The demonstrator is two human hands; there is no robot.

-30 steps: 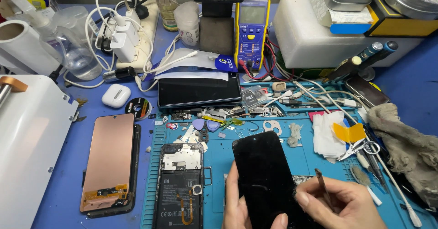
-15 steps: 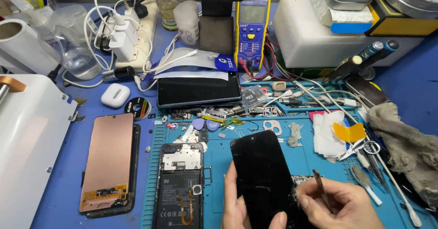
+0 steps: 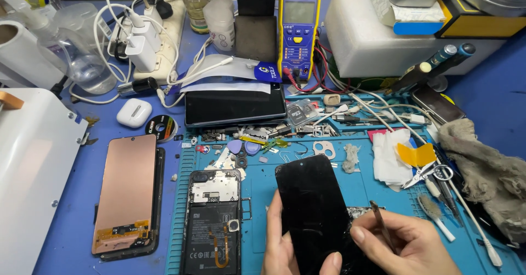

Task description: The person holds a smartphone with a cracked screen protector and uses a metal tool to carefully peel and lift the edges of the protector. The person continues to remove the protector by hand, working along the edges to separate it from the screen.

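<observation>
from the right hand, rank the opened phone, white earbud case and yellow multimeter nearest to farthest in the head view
Measured from the right hand, at the bottom right:
1. Opened phone, to its left on the teal mat, beyond the black screen both hands hold.
2. Yellow multimeter, far up, standing at the back of the bench.
3. White earbud case, far left and up, on the blue surface.

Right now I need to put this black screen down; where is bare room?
Bare mat lies between the black screen and the tissue. Blue table left of the copper panel is free. Behind, by the meter, it is crowded.
</observation>
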